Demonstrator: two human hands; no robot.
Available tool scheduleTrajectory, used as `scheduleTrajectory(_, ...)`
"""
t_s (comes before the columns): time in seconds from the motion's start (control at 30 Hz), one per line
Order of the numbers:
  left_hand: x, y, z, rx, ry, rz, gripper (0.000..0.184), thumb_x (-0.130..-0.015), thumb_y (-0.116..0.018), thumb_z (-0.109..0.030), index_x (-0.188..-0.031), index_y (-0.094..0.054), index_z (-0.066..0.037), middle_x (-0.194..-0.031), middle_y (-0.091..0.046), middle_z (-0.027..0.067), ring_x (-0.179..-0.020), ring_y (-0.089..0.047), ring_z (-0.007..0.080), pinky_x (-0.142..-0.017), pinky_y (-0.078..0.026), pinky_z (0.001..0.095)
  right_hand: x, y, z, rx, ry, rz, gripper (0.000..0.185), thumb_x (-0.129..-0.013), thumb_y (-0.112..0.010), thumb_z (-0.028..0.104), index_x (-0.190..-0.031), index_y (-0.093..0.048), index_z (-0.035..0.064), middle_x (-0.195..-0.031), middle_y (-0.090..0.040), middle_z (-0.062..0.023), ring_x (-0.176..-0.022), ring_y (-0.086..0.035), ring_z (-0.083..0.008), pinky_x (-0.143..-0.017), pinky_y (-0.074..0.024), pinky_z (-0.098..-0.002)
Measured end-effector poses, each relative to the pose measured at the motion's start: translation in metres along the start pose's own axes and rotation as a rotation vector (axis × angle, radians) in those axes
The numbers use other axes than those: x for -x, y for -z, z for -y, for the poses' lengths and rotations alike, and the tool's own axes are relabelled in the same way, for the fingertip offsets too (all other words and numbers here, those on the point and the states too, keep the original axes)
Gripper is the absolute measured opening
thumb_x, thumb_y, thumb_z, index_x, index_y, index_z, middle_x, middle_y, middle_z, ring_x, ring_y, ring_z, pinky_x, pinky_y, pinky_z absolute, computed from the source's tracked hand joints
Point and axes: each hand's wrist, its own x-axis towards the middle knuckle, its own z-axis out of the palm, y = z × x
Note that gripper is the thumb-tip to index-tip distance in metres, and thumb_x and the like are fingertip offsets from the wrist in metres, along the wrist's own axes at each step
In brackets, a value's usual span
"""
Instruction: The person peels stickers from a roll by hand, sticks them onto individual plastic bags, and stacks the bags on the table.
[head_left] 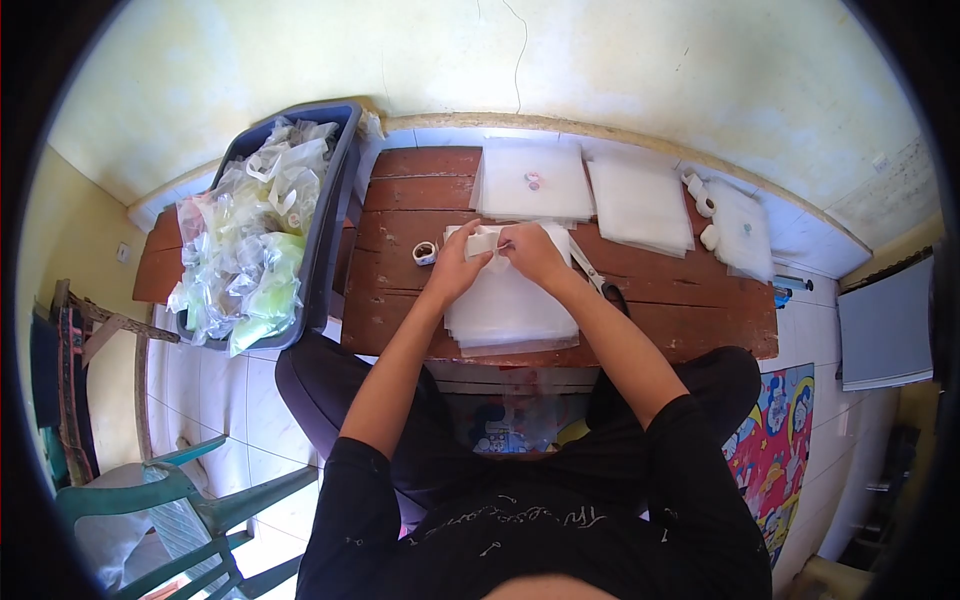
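Note:
Over a stack of clear plastic sheets or bags (510, 315), my left hand (463, 262) grips a small white roll (482, 243) between thumb and fingers. Close beside it, my right hand (533, 252) pinches a small white piece at the roll's right edge; its exact shape is partly hidden by the fingers. To the left of my left hand, a roll with a brown core (425, 253) rests on the brown wooden table (400, 305). A pair of scissors with dark handles (590, 270) lies under and beside my right forearm.
More stacks of clear plastic (530, 180) and plastic sheets (640, 200) lie along the table's back. Several white rolls (700, 195) sit by the right-hand stack (740, 230). A dark tub (345, 170) full of plastic bags (255, 230) stands left. A green chair (200, 500) is lower left.

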Motion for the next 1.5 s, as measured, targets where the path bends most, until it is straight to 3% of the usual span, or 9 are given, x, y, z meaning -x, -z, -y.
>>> scheduleTrajectory(0.13, 0.006, 0.007, -0.036, 0.54, 0.26, 0.222, 0.07, -0.092, -0.064, -0.026, -0.149, -0.029, -0.008, -0.137, -0.049, 0.0118, -0.124, -0.051, 0.0231, -0.098, -0.046, 0.0383, -0.001, 0.013, 0.023, -0.116, 0.113, -0.156, 0.006, -0.075, -0.063, 0.002, -0.078, -0.068, 0.0031, -0.072, -0.066, -0.0186, -0.07, -0.066, -0.0369, -0.064, -0.0512, -0.0425)
scheduleTrajectory(0.27, 0.012, 0.014, -0.061, 0.893, 0.172, 0.244, 0.07, -0.097, -0.057, -0.039, -0.151, -0.022, -0.011, -0.134, -0.048, 0.0095, -0.121, -0.051, 0.0208, -0.094, -0.048, 0.0381, 0.003, 0.023, 0.053, -0.253, 0.13, -0.299, 0.005, -0.073, -0.063, -0.001, -0.076, -0.065, 0.0026, -0.072, -0.066, -0.0174, -0.066, -0.066, -0.0345, -0.059, -0.0501, -0.039)
scheduleTrajectory(0.37, 0.011, 0.011, -0.061, 1.064, 0.208, 0.136, 0.058, -0.1, -0.049, -0.047, -0.141, -0.04, -0.006, -0.119, -0.055, 0.0096, -0.108, -0.054, 0.0159, -0.086, -0.048, 0.0328, 0.009, 0.018, 0.063, -0.252, 0.202, -0.324, 0.007, -0.072, -0.063, -0.002, -0.076, -0.065, 0.0025, -0.073, -0.066, -0.0164, -0.065, -0.065, -0.032, -0.058, -0.0497, -0.0366)
scheduleTrajectory(0.43, 0.005, 0.004, -0.044, 0.721, 0.11, -0.027, 0.044, -0.103, -0.044, -0.044, -0.11, -0.057, -0.003, -0.094, -0.057, 0.0051, -0.087, -0.054, 0.011, -0.072, -0.045, 0.0287, 0.013, 0.014, 0.075, -0.239, 0.283, -0.339, 0.007, -0.071, -0.063, -0.002, -0.076, -0.064, 0.0023, -0.07, -0.065, -0.0157, -0.063, -0.064, -0.0323, -0.058, -0.0492, -0.0369)
scheduleTrajectory(0.63, 0.01, 0.005, -0.043, 0.624, 0.162, -0.417, 0.044, -0.105, -0.042, -0.035, -0.076, -0.052, -0.004, -0.068, -0.049, -0.0006, -0.064, -0.044, 0.0092, -0.059, -0.039, 0.0297, 0.015, 0.011, 0.093, -0.438, 0.278, -0.305, 0.012, -0.074, -0.062, 0.001, -0.085, -0.065, -0.0007, -0.081, -0.069, -0.0145, -0.072, -0.067, -0.0308, -0.066, -0.0537, -0.0368)
scheduleTrajectory(0.93, 0.008, 0.009, -0.052, 0.46, 0.113, -0.592, 0.03, -0.104, -0.045, -0.026, -0.086, -0.052, -0.004, -0.074, -0.051, 0.002, -0.066, -0.045, 0.0078, -0.058, -0.039, 0.0278, 0.021, 0.019, 0.109, -0.653, -0.045, -0.186, 0.034, -0.083, -0.075, 0.007, -0.113, -0.063, -0.0045, -0.092, -0.071, -0.0157, -0.079, -0.069, -0.0153, -0.067, -0.0578, -0.0272)
scheduleTrajectory(1.1, 0.01, 0.007, -0.055, 0.678, 0.071, -0.323, 0.024, -0.106, -0.044, -0.027, -0.096, -0.052, -0.006, -0.085, -0.053, 0.0004, -0.077, -0.046, 0.0053, -0.07, -0.04, 0.0227, 0.015, 0.026, 0.085, -0.802, -0.118, -0.237, 0.011, -0.083, -0.07, -0.002, -0.093, -0.069, -0.007, -0.086, -0.071, -0.0105, -0.077, -0.068, -0.0122, -0.067, -0.0575, -0.0253)
scheduleTrajectory(1.3, 0.02, 0.009, -0.092, 0.833, 0.274, -0.094, 0.021, -0.104, -0.047, -0.027, -0.105, -0.054, -0.008, -0.089, -0.059, 0.0008, -0.076, -0.054, 0.0073, -0.068, -0.044, 0.0238, 0.016, 0.045, 0.077, -0.594, -0.039, -0.338, 0.012, -0.081, -0.07, 0.0, -0.092, -0.07, -0.0043, -0.083, -0.073, -0.0142, -0.075, -0.071, -0.0156, -0.07, -0.0567, -0.027)
scheduleTrajectory(1.5, 0.019, 0.002, -0.064, 0.715, 0.345, -0.279, 0.018, -0.1, -0.055, -0.02, -0.111, -0.054, -0.006, -0.09, -0.062, 0.0038, -0.074, -0.058, 0.0105, -0.064, -0.047, 0.0246, 0.03, 0.031, 0.072, -0.342, 0.146, -0.303, 0.026, -0.079, -0.074, 0.007, -0.103, -0.069, -0.002, -0.088, -0.073, -0.0165, -0.079, -0.071, -0.0262, -0.075, -0.0569, -0.032)
